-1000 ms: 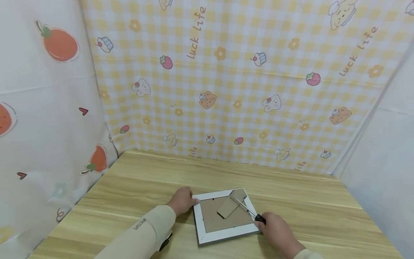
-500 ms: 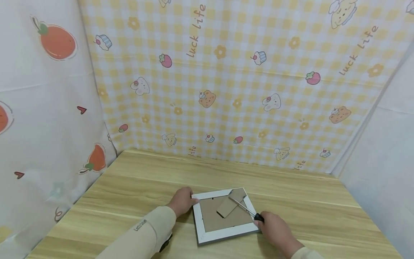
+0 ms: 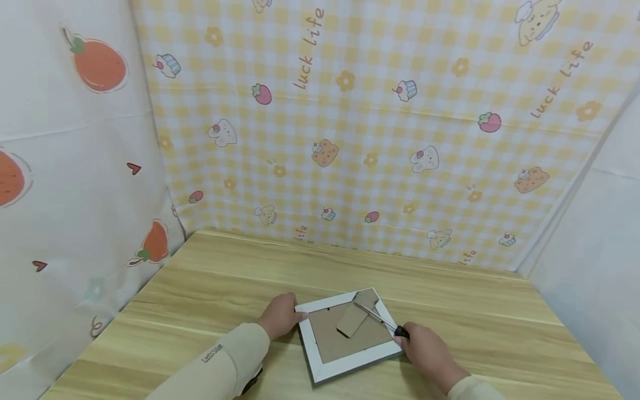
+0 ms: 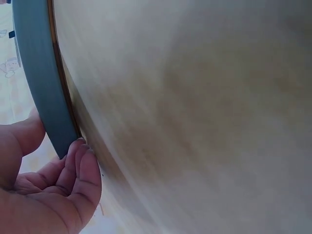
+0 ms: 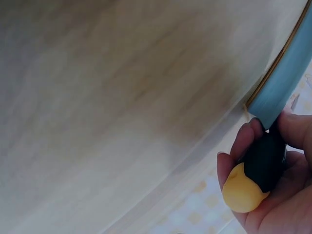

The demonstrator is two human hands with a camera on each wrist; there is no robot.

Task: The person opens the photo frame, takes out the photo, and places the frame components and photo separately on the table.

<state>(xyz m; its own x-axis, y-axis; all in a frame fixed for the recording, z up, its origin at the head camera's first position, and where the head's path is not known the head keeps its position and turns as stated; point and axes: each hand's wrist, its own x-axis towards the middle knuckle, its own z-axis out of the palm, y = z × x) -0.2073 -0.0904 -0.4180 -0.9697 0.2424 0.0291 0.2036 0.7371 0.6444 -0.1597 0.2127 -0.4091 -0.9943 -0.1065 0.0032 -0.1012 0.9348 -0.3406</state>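
Note:
A white picture frame (image 3: 357, 363) lies back up on the table, showing its brown backing board (image 3: 327, 347). An easel flap (image 3: 351, 321) sits slantwise on that board. My left hand (image 3: 281, 316) pinches the frame's far left corner; in the left wrist view, thumb and fingers clasp the bluish frame side (image 4: 41, 73). My right hand (image 3: 429, 353) grips a screwdriver (image 3: 401, 332), its metal shaft lying across the frame's back with the tip by the flap. In the right wrist view the black and yellow screwdriver handle (image 5: 263, 161) rests in the palm, while fingers touch the frame's corner.
The wood-grain table (image 3: 240, 266) extends around the frame. A yellow checked cloth (image 3: 345, 122) hangs behind it. White cloths stand at the left (image 3: 100, 166) and right (image 3: 595, 250) sides.
The frame has turned slightly counterclockwise, with both hands keeping their hold. The screwdriver still lies across its back. The head view has shifted a little.

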